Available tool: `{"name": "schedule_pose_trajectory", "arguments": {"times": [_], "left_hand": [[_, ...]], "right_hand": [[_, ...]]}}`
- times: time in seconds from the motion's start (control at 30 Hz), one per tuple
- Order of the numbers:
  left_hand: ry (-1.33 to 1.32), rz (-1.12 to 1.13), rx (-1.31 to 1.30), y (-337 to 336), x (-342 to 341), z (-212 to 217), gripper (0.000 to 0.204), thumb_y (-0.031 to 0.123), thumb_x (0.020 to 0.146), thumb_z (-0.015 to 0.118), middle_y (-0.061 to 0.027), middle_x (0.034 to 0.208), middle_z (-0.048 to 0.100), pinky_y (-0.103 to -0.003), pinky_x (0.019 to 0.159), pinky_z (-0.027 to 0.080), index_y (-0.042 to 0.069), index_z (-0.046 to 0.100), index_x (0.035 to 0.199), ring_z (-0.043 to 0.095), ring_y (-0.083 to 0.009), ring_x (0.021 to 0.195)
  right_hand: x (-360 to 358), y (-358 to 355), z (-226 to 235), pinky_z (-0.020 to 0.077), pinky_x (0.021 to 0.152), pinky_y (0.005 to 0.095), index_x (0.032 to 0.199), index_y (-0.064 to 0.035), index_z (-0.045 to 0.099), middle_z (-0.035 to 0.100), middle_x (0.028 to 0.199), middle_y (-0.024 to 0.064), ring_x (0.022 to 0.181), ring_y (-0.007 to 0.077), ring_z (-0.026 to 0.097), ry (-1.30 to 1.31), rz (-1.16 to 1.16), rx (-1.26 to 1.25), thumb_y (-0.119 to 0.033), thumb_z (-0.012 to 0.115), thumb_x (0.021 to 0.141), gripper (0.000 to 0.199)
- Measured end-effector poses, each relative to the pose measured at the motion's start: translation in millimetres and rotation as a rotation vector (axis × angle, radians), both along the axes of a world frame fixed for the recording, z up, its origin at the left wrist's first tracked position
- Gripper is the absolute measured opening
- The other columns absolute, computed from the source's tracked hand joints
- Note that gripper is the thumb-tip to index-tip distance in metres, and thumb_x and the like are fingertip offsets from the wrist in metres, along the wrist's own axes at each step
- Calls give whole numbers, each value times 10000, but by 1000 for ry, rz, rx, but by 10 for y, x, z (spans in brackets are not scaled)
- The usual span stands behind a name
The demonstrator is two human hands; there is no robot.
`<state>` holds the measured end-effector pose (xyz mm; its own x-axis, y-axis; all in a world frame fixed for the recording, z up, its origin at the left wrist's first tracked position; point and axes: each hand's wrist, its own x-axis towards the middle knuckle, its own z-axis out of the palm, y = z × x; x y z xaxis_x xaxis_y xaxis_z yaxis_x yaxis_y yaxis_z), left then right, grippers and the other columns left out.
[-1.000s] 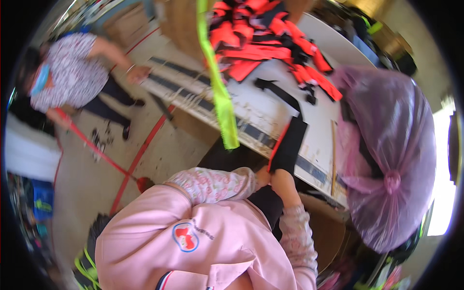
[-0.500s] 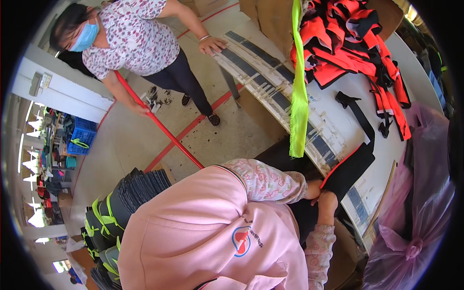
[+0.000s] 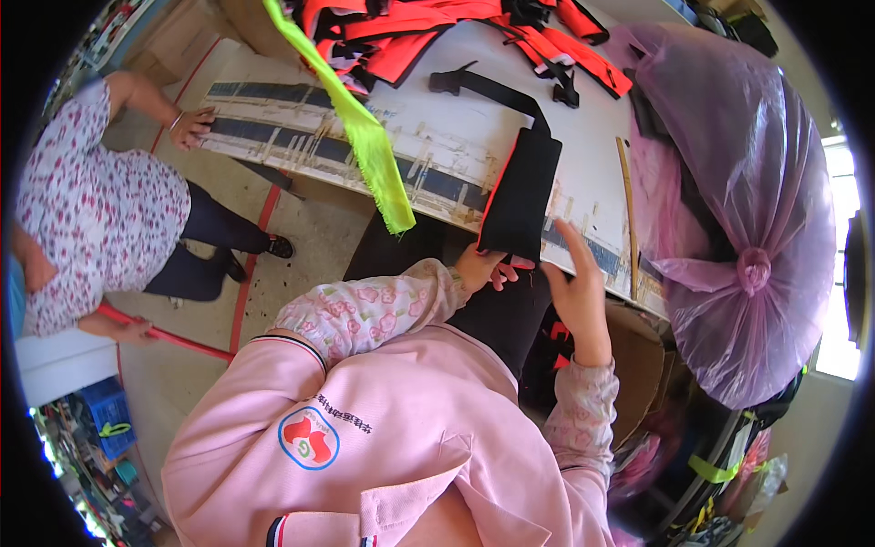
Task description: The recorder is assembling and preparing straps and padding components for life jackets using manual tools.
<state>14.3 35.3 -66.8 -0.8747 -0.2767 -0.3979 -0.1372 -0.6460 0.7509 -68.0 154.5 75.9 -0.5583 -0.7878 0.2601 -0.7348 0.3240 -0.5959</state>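
Note:
A black fabric belt (image 3: 521, 196) with an orange edge lies across the near edge of the table, its narrow strap (image 3: 501, 94) running back to a black buckle (image 3: 446, 82). My left hand (image 3: 480, 268) is closed on the belt's near end, some of its fingers under the fabric. To the right of that end, my right hand (image 3: 581, 296) is raised with thumb and fingers apart, holding nothing. A pile of orange and black belts (image 3: 401, 41) with buckles sits on the far part of the table.
A bright yellow-green strip (image 3: 365, 137) hangs over the worn, taped table (image 3: 319, 150). At right bulges a knotted purple plastic bag (image 3: 743, 201), near a thin wooden stick (image 3: 627, 214). To the left, a person (image 3: 100, 201) touches the table and holds a red pole (image 3: 187, 340).
The view has swung, so the table and belt appear farther left. My right hand has come off the belt's end and opened; my left hand stays on it.

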Motion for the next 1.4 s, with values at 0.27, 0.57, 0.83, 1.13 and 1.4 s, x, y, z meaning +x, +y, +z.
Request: {"name": "schedule_pose_trajectory", "arguments": {"times": [0.27,0.57,0.83,1.13,1.4], "left_hand": [[-42,115,-427,57,-83,-60,299,163,880,515,-126,1053,589,-304,740,508,75,492,1165,607,-167,895],[-146,-443,354,-689,190,657,375,309,867,557,-87,1023,580,-435,788,505,117,471,1178,603,-222,912],[-421,-409,138,-497,-18,507,379,349,866,551,-96,964,607,-405,690,537,150,470,1178,638,-233,744],[-312,-352,-50,-480,1,461,304,239,877,568,-168,852,646,-379,619,559,-13,519,1042,633,-248,596],[-282,-294,-46,-421,183,287,244,217,898,541,-206,843,643,-339,581,533,9,513,1024,587,-195,527]], "right_hand": [[168,-390,-765,248,1075,440,1264,37,429,420,1326,202,1274,328,354,130,51,59,67,488,744,524],[64,-286,-423,233,1074,427,1273,66,400,413,1318,232,1276,344,341,-77,98,68,-188,492,888,470],[-13,-285,-534,241,1065,434,1279,100,345,373,1317,282,1265,379,334,-383,113,53,-193,472,889,504],[-724,-1208,-910,215,1079,414,1308,42,358,329,1393,197,1310,316,287,104,-72,-63,-307,542,837,615],[-849,-1173,-812,246,1063,432,1290,42,351,341,1354,238,1295,363,278,-112,-99,-296,-168,690,724,693]]}}
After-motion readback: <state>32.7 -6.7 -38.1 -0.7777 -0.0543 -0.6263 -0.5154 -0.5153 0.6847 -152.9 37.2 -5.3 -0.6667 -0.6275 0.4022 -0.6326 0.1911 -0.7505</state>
